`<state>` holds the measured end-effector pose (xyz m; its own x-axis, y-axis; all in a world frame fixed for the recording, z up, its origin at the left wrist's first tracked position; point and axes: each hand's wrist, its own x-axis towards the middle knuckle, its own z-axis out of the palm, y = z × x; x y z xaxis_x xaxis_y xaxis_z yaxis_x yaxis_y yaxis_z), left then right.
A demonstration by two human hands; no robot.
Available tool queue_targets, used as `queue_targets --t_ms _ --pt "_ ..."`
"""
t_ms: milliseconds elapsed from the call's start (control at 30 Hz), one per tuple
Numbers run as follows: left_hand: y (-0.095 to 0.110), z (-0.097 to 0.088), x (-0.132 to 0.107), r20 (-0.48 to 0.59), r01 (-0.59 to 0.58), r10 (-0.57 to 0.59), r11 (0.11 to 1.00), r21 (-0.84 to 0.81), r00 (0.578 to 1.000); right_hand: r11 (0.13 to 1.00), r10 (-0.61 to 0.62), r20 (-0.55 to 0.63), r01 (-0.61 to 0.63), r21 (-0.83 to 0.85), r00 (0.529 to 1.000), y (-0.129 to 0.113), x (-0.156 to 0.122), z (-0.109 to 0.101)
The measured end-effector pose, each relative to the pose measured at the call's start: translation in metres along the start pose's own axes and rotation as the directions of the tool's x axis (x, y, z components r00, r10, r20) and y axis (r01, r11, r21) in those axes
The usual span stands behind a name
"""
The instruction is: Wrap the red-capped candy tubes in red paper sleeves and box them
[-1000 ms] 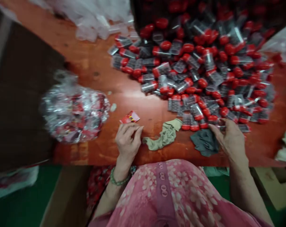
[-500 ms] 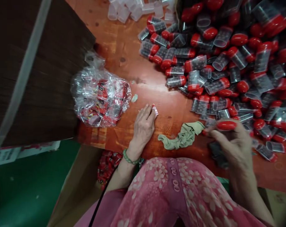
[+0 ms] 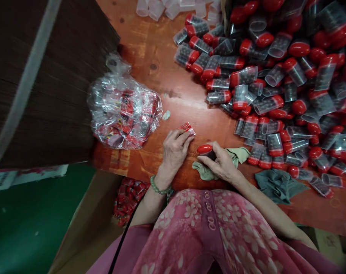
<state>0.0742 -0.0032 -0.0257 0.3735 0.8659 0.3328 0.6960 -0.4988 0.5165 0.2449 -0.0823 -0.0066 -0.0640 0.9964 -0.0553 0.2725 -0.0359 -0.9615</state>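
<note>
My left hand [image 3: 175,149], a green bead bracelet at its wrist, rests on the tabletop with its fingers pinched at the edge of a small red printed card [image 3: 188,128]. To its right, my right hand [image 3: 223,163] is closed around a red-capped dark tube [image 3: 205,148], cap facing up; the fingers hide much of the tube. Beneath that hand, a crumpled pale green cloth [image 3: 204,172] lies partly covered. A clear plastic bag [image 3: 124,110] of red printed packets sits left of my left hand.
Red-capped clear tubes [image 3: 274,104] are heaped across the right side. A dark cloth [image 3: 278,184] lies near the front edge. Translucent cups [image 3: 173,9] stand at the back. A dark box [image 3: 47,83] borders the left, and red packets [image 3: 130,198] fill a carton below the table.
My right hand has come left from the tube heap to beside my left hand, carrying the red-capped tube. My left fingers have bent, and more of the red card shows.
</note>
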Motion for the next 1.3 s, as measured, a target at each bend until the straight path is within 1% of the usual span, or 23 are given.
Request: queue_targets --t_ms 100,167,233,300,400,500,567,633,700,733,833,900,933,967,1033,1100,1167,1233,1300 --pt "0.001 -0.004 0.003 0.015 0.041 -0.041 0.999 -0.035 0.999 0.992 0.069 -0.067 -0.061 0.113 0.995 -0.006 0.005 -0.005" --pt "0.003 -0.006 0.007 0.046 0.092 -0.090 0.994 -0.056 0.995 0.985 0.086 -0.089 -0.071 0.157 0.992 -0.010 0.009 -0.012" --pt "0.004 -0.007 0.010 0.068 0.142 -0.138 0.988 -0.058 0.988 0.983 0.080 -0.090 -0.064 0.170 0.993 -0.013 0.014 -0.020" --pt "0.004 -0.008 0.013 0.061 0.181 -0.176 0.981 -0.074 0.982 0.985 0.073 -0.069 -0.061 0.163 0.995 -0.016 0.019 -0.028" --pt "0.004 -0.008 0.013 0.016 0.204 -0.204 0.966 -0.160 0.979 0.990 0.075 -0.030 -0.071 0.120 0.997 -0.020 0.022 -0.037" --pt "0.002 -0.009 0.011 -0.040 0.191 -0.206 0.952 -0.238 0.978 0.995 0.061 -0.049 -0.057 0.086 0.997 -0.022 0.022 -0.043" --pt "0.001 -0.009 0.008 -0.079 0.159 -0.180 0.964 -0.213 0.981 0.999 0.027 -0.070 -0.025 0.035 0.997 -0.022 0.022 -0.045" --pt "-0.001 -0.007 0.005 -0.101 0.106 -0.118 0.987 -0.122 0.988 0.999 -0.010 -0.075 0.008 -0.038 0.997 -0.021 0.021 -0.047" --pt "-0.002 -0.005 0.001 -0.080 0.049 -0.052 0.998 -0.041 0.995 0.995 -0.035 -0.070 0.029 -0.097 0.997 -0.020 0.023 -0.048" --pt "-0.003 -0.003 -0.001 -0.061 0.029 -0.030 0.999 -0.029 0.998 0.991 -0.052 -0.069 0.043 -0.125 0.996 -0.019 0.024 -0.048" --pt "-0.002 -0.003 -0.006 -0.011 0.011 -0.012 0.997 -0.082 1.000 0.961 -0.140 -0.038 0.126 -0.245 0.989 -0.018 0.032 -0.042" --pt "-0.001 -0.007 -0.007 0.009 0.019 -0.018 0.990 -0.140 1.000 0.920 -0.198 0.012 0.191 -0.342 0.980 -0.019 0.041 -0.034" --pt "-0.001 -0.009 -0.006 0.017 0.027 -0.025 0.986 -0.166 1.000 0.897 -0.207 0.049 0.210 -0.390 0.977 -0.019 0.046 -0.030" --pt "-0.001 -0.011 -0.006 0.028 0.040 -0.035 0.981 -0.189 0.999 0.872 -0.196 0.092 0.217 -0.439 0.976 -0.019 0.051 -0.025" --pt "-0.001 -0.015 -0.004 0.053 0.066 -0.055 0.971 -0.229 0.997 0.813 -0.118 0.173 0.195 -0.548 0.978 -0.019 0.059 -0.018" --pt "-0.001 -0.018 -0.001 0.074 0.095 -0.078 0.961 -0.258 0.994 0.755 -0.028 0.205 0.155 -0.637 0.978 -0.018 0.064 -0.014" --pt "-0.001 -0.022 0.001 0.075 0.130 -0.113 0.950 -0.284 0.991 0.745 -0.011 0.184 0.131 -0.654 0.983 -0.016 0.065 -0.015" --pt "0.000 -0.028 0.003 0.045 0.177 -0.172 0.929 -0.326 0.984 0.793 -0.058 0.131 0.126 -0.596 0.990 -0.014 0.064 -0.020" --pt "0.001 -0.035 0.004 0.006 0.211 -0.226 0.897 -0.388 0.974 0.862 -0.117 0.065 0.134 -0.488 0.991 -0.015 0.060 -0.028"
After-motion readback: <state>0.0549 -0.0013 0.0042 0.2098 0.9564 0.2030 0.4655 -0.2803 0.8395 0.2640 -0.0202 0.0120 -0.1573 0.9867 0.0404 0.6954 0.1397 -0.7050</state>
